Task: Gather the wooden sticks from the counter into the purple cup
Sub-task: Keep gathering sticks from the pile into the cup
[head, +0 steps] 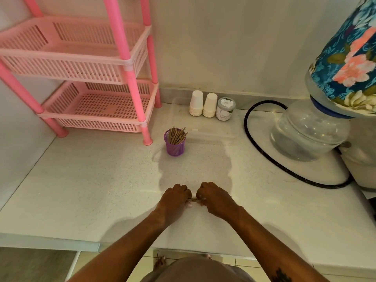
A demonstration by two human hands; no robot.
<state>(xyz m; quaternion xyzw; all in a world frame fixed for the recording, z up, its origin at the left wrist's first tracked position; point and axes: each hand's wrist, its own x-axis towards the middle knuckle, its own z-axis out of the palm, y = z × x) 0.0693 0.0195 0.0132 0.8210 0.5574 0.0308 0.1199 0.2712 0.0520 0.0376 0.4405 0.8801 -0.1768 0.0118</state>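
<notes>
— What was on the left of the white counter?

— A pink rack stood at the back corner. Right of its front leg stood the purple cup, upright and packed with wooden sticks.

— And the hands?

— Near the front edge, side by side. The left hand had its fingers curled down around one end of a small bundle of sticks; the right hand gripped the other end likewise.

— Further right?

— Two stacks of paper cups and a jar stood against the wall, then a black hose and a water bottle.
</notes>
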